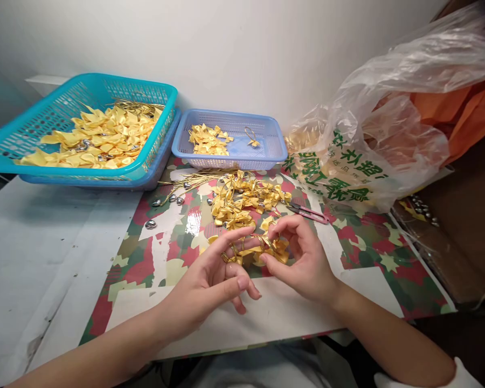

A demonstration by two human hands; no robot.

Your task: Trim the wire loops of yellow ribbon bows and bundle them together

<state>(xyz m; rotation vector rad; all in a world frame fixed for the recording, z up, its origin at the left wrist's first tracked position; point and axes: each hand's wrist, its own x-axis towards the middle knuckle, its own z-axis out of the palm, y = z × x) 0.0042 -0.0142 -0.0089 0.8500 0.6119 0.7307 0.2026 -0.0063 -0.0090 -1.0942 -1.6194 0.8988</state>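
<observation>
Several gold cord loops with yellow ribbon bows (282, 252) are strung between my two hands. My left hand (220, 275) carries some of these loops on its stretched index and middle fingers, while its thumb and other fingers stay apart. At the other end, my right hand (301, 258) pinches the loops between thumb and fingertips, just beside the left fingertips. Right behind the hands lies a heap of yellow bows (236, 199) on gold cords, with small silver bells (180, 200) at its left. Some bows below my fingers are partly hidden.
A teal basket (151, 156) of yellow bows, bells and gold cords sits stacked at left. Beside it is a blue basket (272, 156) with bows and one loop. Thread snips (309, 213) lie right of the heap, before a printed plastic bag (347, 156).
</observation>
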